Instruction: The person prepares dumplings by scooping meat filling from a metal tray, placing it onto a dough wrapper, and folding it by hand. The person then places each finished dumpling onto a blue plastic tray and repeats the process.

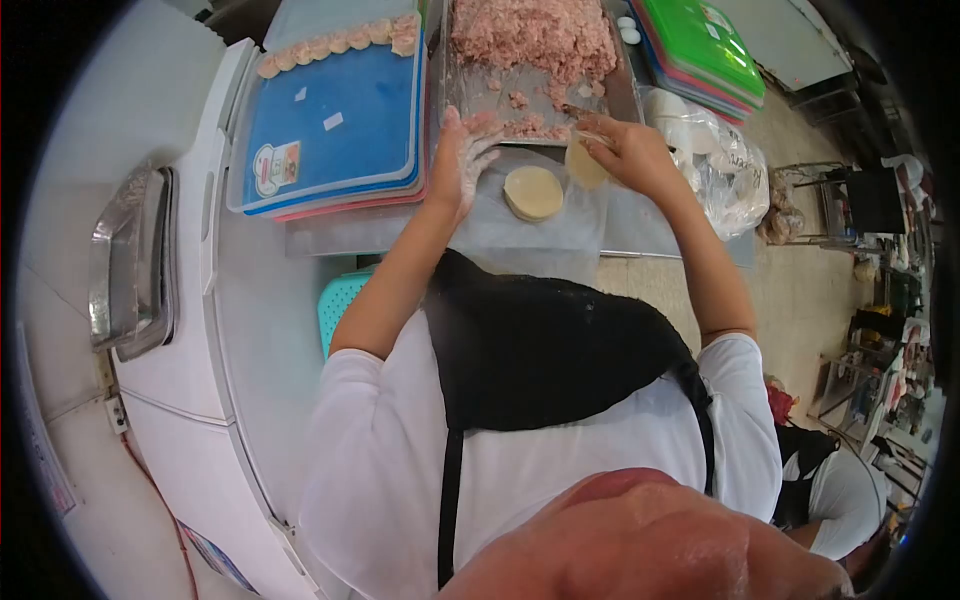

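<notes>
My left hand (465, 158), dusted white, is open with its fingers apart, between the blue lid and the meat tray. My right hand (628, 152) is closed on a thin round dumpling wrapper (585, 168), which hangs below its fingers. A thin dark tool (574, 109) shows at those fingertips by the tray's near edge; how it is held is hard to make out. Between both hands, a round stack of dumpling wrappers (533, 193) lies on a clear plastic sheet (470, 228). Ground meat filling (535, 38) is heaped in the metal tray (630, 100).
On the left, stacked containers with a blue lid (340, 125) bear a row of filled dumplings (335, 43). Green-lidded containers (705, 45), eggs (629, 32) and a plastic bag (715, 165) stand at the right. A turquoise basket (338, 305) sits below; another person (840, 490) is behind, right.
</notes>
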Demonstrator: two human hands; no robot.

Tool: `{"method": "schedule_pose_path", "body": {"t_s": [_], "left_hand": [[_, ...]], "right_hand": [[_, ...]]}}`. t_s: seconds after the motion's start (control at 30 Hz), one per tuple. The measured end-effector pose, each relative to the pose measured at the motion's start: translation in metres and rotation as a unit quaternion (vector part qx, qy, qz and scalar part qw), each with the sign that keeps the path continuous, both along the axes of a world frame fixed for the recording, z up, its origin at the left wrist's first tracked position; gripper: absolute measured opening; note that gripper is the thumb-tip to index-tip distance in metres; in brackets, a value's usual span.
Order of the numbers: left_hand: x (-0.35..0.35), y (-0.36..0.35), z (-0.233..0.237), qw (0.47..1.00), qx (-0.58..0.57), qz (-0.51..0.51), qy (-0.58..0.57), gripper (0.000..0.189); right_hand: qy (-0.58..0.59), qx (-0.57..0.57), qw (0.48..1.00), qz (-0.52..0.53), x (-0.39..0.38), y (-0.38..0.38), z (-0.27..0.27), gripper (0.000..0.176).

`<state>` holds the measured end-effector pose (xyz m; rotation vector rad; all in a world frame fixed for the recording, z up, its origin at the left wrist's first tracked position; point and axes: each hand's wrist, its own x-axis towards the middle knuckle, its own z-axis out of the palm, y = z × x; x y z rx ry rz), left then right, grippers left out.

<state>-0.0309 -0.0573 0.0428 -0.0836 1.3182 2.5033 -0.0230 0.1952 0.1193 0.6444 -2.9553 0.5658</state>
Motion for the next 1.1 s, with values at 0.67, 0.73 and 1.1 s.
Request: {"method": "schedule_pose_path", "body": {"t_s": [0.67,0.73,1.1], "left_hand": [[0.042,0.012,-0.027,0.716,-0.527,-0.074,0.452,0.035],[0.038,0.019,-0.022,0.715,-0.527,-0.129,0.442,0.029],[0.039,0.048,-0.011,0.897,-0.421,-0.064,0.122,0.017]], "right_hand": [[0.173,0.147,0.973,-0.03,-0.033,0.027,-0.057,0.025],[0.102,0.232,0.967,-0.032,-0.058,0.055,-0.074,0.024],[0.004,0.22,0.973,0.072,-0.108,0.104,-0.03,0.022]]}}
